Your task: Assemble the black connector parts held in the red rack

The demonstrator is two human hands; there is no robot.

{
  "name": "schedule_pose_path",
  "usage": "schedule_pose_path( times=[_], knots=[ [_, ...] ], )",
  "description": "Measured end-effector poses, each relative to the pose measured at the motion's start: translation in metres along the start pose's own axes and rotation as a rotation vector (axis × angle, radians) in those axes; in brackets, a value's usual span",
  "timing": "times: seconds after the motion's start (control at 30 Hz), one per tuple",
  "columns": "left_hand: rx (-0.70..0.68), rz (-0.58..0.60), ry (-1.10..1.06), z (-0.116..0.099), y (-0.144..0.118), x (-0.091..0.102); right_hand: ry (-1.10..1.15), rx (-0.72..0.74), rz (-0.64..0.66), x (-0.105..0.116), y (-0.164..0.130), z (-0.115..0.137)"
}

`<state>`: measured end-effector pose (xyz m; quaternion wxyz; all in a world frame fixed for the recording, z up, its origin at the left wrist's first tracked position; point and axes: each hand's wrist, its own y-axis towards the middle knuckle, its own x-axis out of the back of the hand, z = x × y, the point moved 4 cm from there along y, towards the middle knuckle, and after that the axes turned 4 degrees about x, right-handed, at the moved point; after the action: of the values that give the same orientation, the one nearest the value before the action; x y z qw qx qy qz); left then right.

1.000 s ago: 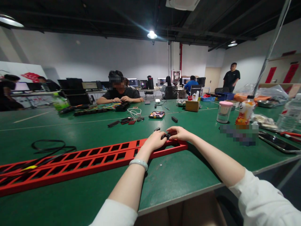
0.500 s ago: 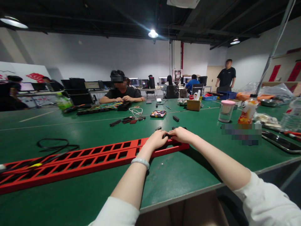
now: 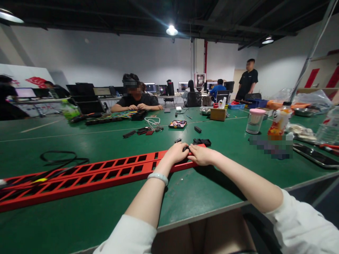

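Left hand: your left hand (image 3: pixel 177 153) lies palm down on the right end of the long red slotted metal rail (image 3: pixel 106 173), fingers curled over a small black part (image 3: pixel 186 148); you grip it from the left side.
Right hand: your right hand (image 3: pixel 201 155) meets the left one at that same small black part, fingertips pressed to it from the right, so both hands are clenched on it.
Small black part: it sits on top of the rail's right end, mostly hidden between your fingers; its shape cannot be made out.
Rail: it lies flat on the green tabletop (image 3: pixel 201 190), running from the far left edge of your view to just under your hands, with two rows of rectangular slots.
Wrist: you wear a pale bead bracelet (image 3: pixel 158 177) on the left wrist.
Just beyond your hands: a black ridged block (image 3: pixel 202 141) rests at the rail's tip, and a small black piece (image 3: pixel 177 140) lies near it on the tabletop.
Left of you: a loop of black cable (image 3: pixel 59 158) lies beside the rail, well apart from your hands.
Right of you: a clear jar with a pink lid (image 3: pixel 254 121) and an orange drink bottle (image 3: pixel 278 122) stand on the tabletop.
Across the tabletop: a seated person in a black shirt (image 3: pixel 136 100) works with both hands on coloured wires (image 3: pixel 122 114).
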<state>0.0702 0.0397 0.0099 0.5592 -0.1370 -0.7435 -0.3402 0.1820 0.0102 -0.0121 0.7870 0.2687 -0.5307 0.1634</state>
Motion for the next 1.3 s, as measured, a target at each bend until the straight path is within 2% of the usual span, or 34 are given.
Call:
schedule_pose_path(
  times=[0.33,0.47,0.57,0.67,0.83,0.97,1.07,1.3],
  knots=[
    [0.032,0.025,0.041,0.004,0.001,0.001,-0.197,0.132,0.037,0.015,-0.001,0.016],
    [0.190,-0.089,0.155,0.011,-0.001,0.011,-0.244,0.105,0.018,0.018,-0.002,0.017],
    [0.375,-0.162,0.262,0.021,-0.004,0.017,-0.268,0.098,0.017,0.019,-0.002,0.019],
    [0.509,-0.116,0.284,0.034,-0.006,0.015,-0.278,0.093,0.014,0.019,-0.003,0.019],
    [0.483,0.105,0.217,0.046,-0.001,0.001,-0.275,0.086,0.003,0.020,-0.003,0.020],
    [0.501,0.238,0.209,0.049,0.001,-0.003,-0.261,0.080,0.008,0.021,-0.003,0.021],
    [0.482,0.246,0.240,0.046,-0.001,0.000,-0.267,0.083,0.015,0.021,-0.003,0.021],
    [0.441,0.157,0.340,0.037,-0.005,0.004,-0.266,0.092,0.019,0.020,-0.004,0.021]
  ],
)
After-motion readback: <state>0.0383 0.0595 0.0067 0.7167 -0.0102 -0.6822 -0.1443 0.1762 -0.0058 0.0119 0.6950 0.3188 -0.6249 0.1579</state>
